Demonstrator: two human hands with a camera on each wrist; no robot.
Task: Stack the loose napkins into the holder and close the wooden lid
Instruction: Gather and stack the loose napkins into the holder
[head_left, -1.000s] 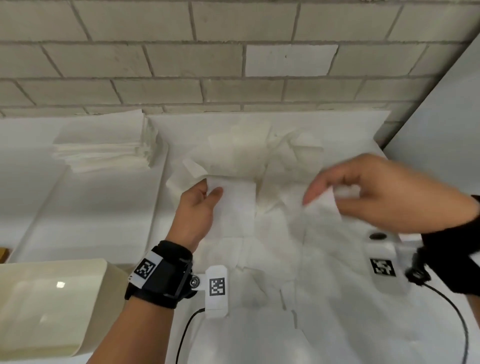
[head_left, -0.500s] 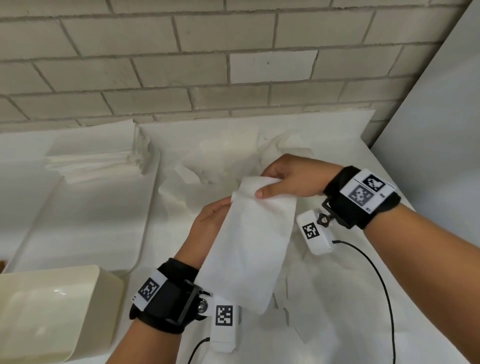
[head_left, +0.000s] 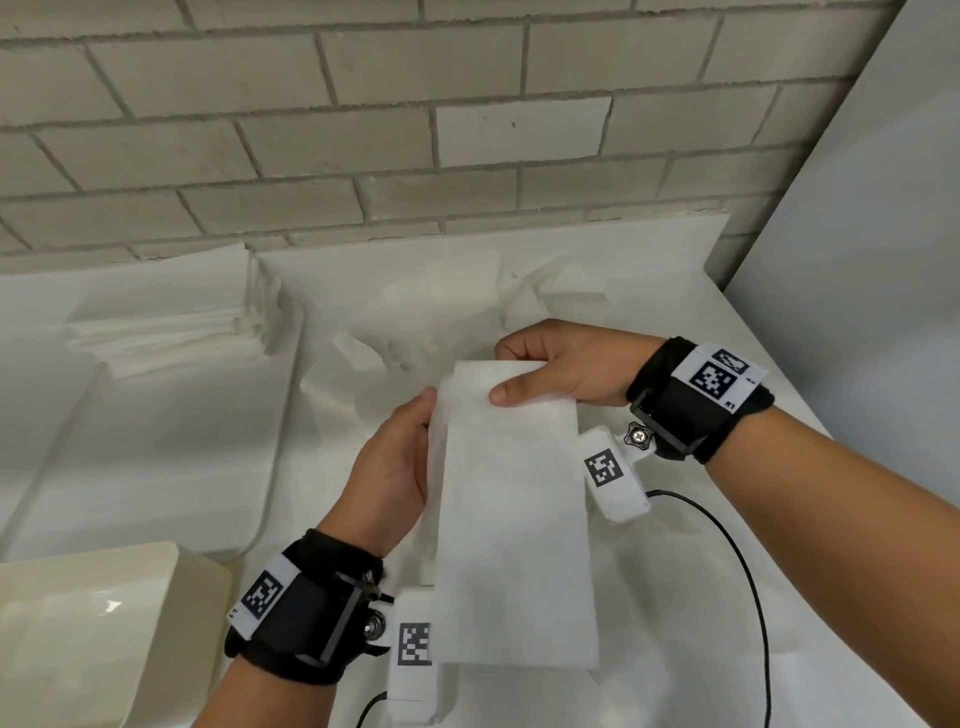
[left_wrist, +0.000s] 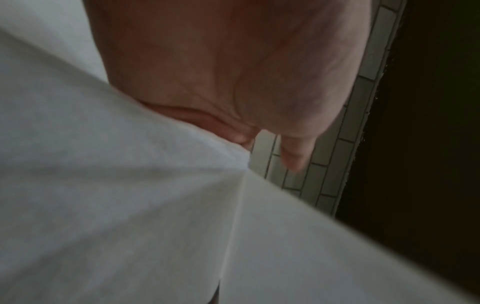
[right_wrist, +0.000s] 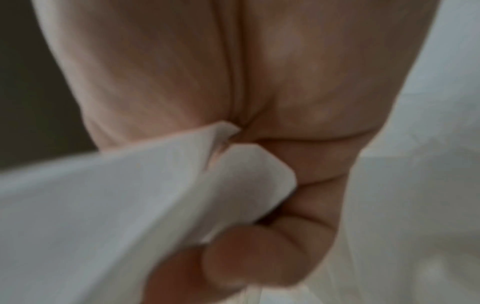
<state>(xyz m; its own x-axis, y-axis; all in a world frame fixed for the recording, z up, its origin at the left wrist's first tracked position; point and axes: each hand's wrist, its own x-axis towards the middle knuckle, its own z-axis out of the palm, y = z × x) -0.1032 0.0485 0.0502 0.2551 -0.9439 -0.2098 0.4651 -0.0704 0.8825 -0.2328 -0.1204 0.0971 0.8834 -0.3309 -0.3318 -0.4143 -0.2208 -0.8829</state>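
The right hand (head_left: 566, 364) pinches the top edge of a white napkin (head_left: 511, 519), thumb in front. The left hand (head_left: 389, 467) holds its left edge, fingers hidden behind the paper. Both wrist views are blurred and mostly blocked by palm and napkin.

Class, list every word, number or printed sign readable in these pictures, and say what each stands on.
No readable words or numbers.
Right wristband: square coded marker; tiny characters beside it, too blurred.
Left wristband: coded marker, no text.
Two white camera housings: coded markers only.
Napkin: blank.
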